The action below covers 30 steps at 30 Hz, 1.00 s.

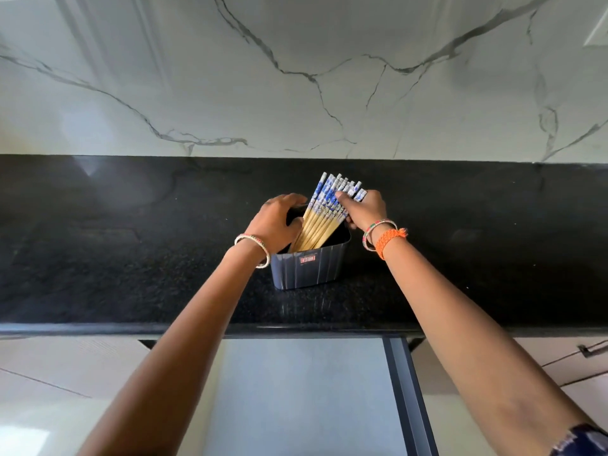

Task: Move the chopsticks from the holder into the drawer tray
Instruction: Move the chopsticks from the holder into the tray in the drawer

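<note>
A dark blue ribbed holder [309,269] stands on the black counter, with a small red label on its front. Several chopsticks [324,218], pale wood with blue-and-white patterned tops, lean in it, fanned toward the back right. My right hand [363,209] is closed around the patterned upper ends of the bundle. My left hand [276,220] rests on the holder's left rim, thumb against the lower shafts. The chopstick tips are hidden inside the holder. Below the counter edge an open drawer [306,393] shows a pale grey floor and a dark right wall.
The black speckled counter [131,258] runs the full width, backed by a white marble-veined wall [296,77]. Pale cabinet fronts flank the drawer, with a metal handle [592,348] at the right.
</note>
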Motion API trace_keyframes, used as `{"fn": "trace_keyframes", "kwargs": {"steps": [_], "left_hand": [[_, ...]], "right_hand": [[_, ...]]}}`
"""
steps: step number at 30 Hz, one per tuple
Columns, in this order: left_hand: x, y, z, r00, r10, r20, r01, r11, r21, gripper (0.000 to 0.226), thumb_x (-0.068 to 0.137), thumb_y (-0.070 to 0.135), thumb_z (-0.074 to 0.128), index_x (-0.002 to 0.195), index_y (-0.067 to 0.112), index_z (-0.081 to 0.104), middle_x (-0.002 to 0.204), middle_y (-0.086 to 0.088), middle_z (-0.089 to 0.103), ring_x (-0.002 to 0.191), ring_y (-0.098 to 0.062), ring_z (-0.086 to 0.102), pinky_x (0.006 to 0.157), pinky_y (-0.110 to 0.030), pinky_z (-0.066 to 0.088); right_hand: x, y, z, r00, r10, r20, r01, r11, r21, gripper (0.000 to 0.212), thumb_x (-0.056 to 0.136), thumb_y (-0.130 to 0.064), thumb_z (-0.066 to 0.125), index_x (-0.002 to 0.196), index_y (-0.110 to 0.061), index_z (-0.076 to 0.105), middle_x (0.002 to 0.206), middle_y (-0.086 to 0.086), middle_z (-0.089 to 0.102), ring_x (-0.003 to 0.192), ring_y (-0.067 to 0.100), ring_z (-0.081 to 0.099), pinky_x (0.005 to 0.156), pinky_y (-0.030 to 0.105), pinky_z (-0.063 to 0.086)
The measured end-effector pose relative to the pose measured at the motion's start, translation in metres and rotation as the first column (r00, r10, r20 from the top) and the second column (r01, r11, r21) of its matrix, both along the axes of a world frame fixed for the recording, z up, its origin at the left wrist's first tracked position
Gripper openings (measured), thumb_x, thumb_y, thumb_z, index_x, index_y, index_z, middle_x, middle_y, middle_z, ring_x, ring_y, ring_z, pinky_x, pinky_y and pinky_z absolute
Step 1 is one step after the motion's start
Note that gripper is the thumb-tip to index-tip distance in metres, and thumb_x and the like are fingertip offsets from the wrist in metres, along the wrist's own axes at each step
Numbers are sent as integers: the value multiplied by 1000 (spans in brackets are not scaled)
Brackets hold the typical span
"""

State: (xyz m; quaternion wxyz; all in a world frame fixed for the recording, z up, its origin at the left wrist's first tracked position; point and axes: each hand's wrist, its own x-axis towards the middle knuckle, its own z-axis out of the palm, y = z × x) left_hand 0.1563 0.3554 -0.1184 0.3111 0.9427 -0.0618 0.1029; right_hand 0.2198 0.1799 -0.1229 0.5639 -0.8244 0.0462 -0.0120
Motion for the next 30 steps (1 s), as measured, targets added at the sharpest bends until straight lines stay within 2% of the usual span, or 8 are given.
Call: {"fn": "trace_keyframes", "kwargs": {"steps": [3,9,12,15,22,26,28,30], "left_hand": [[3,-13,-15,999,25,-38,-25,1000,4,48,83,10,53,131,15,47,133,-9,53,126,-27,45,105,-37,38],[2,-19,-29,995,102,3,-102,995,6,46,83,13,51,128,21,45,131,-6,53,122,-27,45,86,-40,48],[2,-19,-28,997,83,5,-83,996,-11,45,83,12,51,127,20,46,130,-6,54,123,-27,45,90,-40,47],[0,-21,-21,998,65,20,-63,995,-83,46,82,9,53,127,16,48,129,-7,55,123,-26,46,101,-41,44],[3,-38,8,997,-65,33,71,970,-233,47,88,17,57,133,11,42,133,-8,55,123,-21,52,104,-34,41],[-1,-43,17,989,-150,-8,148,984,-102,56,94,20,47,144,12,24,143,-14,44,131,-28,43,108,-38,36],[-9,-43,19,989,-145,20,146,988,-53,57,95,22,46,146,13,21,144,-14,43,131,-31,41,108,-41,35],[-20,-43,23,992,-79,100,69,993,99,59,93,33,48,144,16,24,138,-12,49,123,-31,48,103,-46,39]], "right_hand": [[-2,-2,-1,999,-17,30,17,1000,-5,31,85,-30,65,59,-17,54,51,1,55,24,2,43,33,12,37],[-3,-2,-1,999,-47,7,46,991,129,14,87,-18,59,79,-7,57,64,2,59,44,16,57,54,30,52],[-2,-4,1,1000,-24,7,23,993,117,24,89,-21,57,67,-13,50,59,2,53,42,15,51,45,23,44],[-2,-5,10,1000,10,19,-13,987,158,25,90,-26,57,72,-10,52,62,3,55,46,13,52,33,16,38],[-2,-16,58,953,-129,274,76,978,196,33,91,-21,57,60,-16,45,57,2,51,46,14,52,31,13,39],[-10,-27,87,895,-240,375,111,936,333,34,91,-19,57,59,-16,44,55,3,50,46,16,54,33,19,42],[-19,-33,97,883,-303,358,108,874,474,34,92,-17,56,60,-15,44,54,4,46,38,9,49,32,15,37],[-32,-39,101,885,-344,314,106,805,583,33,92,-16,55,61,-13,45,53,4,44,32,6,45,30,13,32]]}}
